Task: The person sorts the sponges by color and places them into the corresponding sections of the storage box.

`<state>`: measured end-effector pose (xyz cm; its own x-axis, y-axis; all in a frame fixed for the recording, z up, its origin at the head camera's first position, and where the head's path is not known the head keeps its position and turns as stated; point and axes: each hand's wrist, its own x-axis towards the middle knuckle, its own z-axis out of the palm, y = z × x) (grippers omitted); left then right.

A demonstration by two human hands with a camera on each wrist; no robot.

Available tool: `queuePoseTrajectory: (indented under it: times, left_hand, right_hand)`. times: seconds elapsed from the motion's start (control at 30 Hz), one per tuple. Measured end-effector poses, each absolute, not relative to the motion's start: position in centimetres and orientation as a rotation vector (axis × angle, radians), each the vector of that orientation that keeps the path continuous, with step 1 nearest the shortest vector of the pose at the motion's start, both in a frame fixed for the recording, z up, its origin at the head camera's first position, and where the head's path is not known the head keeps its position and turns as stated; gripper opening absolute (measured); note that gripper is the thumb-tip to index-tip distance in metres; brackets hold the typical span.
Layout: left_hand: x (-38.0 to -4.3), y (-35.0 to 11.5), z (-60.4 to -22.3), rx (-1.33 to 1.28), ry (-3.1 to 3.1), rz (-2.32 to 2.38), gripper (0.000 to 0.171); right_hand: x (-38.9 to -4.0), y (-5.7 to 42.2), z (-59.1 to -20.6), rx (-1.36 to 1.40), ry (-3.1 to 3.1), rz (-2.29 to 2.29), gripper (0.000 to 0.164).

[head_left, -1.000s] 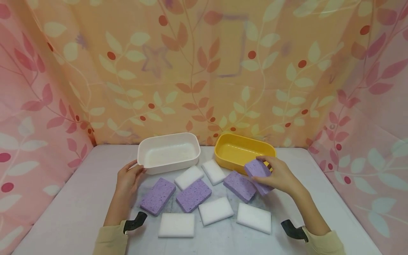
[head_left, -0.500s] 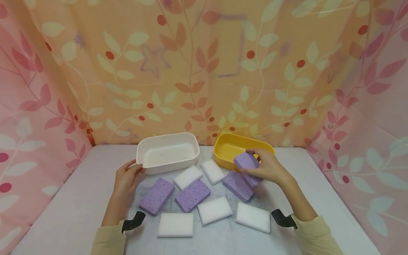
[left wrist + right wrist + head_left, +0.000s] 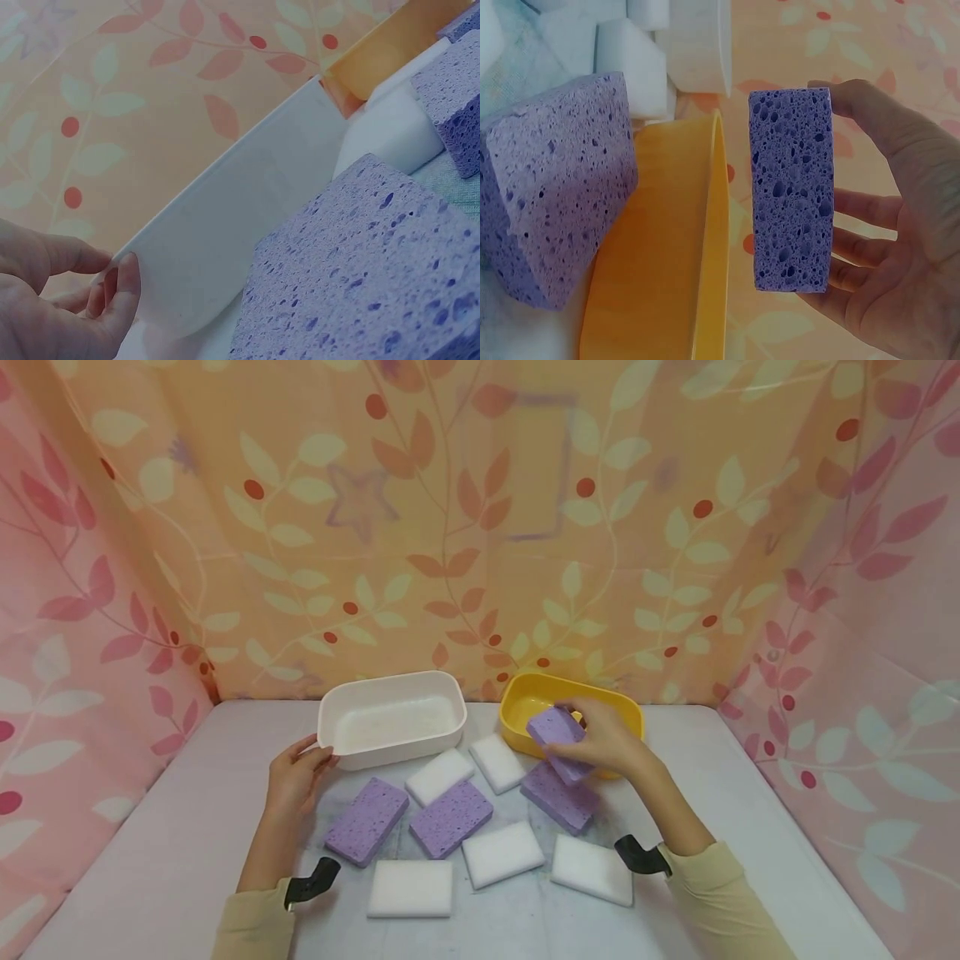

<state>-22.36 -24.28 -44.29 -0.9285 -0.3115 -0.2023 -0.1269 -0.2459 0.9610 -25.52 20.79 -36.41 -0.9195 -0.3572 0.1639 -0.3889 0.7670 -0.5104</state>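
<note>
My right hand (image 3: 606, 739) grips a purple sponge (image 3: 557, 732) between thumb and fingers, above the front rim of the yellow tub (image 3: 517, 693). The right wrist view shows this porous sponge (image 3: 791, 191) end-on beside the tub wall (image 3: 660, 247). Under it in the head view lies another purple sponge (image 3: 558, 799), partly overlapped. My left hand (image 3: 294, 777) pinches the left front corner of the white tub (image 3: 393, 750); the left wrist view has thumb and fingertips (image 3: 129, 274) at its rim. No sponge lies inside the white tub.
Two more purple sponges (image 3: 367, 821) (image 3: 452, 820) lie before the white tub. Several white sponge pads (image 3: 410, 890) are spread over the white table (image 3: 150, 843), two of them near the tubs. A patterned curtain (image 3: 420, 527) hangs right behind the tubs.
My right hand has carried the purple sponge leftward and slightly up along the yellow tub's front rim. The left hand has kept its hold on the white tub.
</note>
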Motion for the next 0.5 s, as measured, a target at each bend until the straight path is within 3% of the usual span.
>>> queuePoseTrajectory:
  times: [0.5]
  left_hand:
    - [-22.0, -24.2, -43.9, 0.538, -1.834, -2.343, 0.059]
  right_hand:
    - [-27.1, 18.1, -35.9, 0.649, -2.904, 0.892, 0.074]
